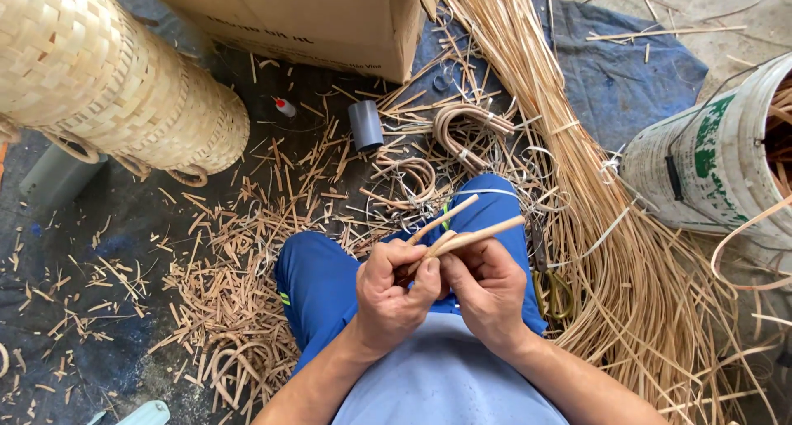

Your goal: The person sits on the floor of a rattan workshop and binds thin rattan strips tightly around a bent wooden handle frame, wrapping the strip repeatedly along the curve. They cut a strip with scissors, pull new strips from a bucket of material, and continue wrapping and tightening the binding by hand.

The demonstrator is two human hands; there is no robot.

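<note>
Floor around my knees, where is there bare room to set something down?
The barest patch is the dark floor at far left, below the woven bamboo baskets, with only scattered chips. A blue cloth beyond the long pale rattan strips is mostly free. Crowded: offcuts beside the blue-trousered knees, grey pipe piece.

Dark floor [124,227] carries rattan offcuts [239,252], cardboard box [330,21], bucket [709,161].

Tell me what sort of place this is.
Most likely a basket-weaving workshop floor. Both hands, left hand and right hand, hold rattan sticks; woven baskets lie nearby, a sheaf of cane strips sits alongside, and offcuts litter the ground.
</note>
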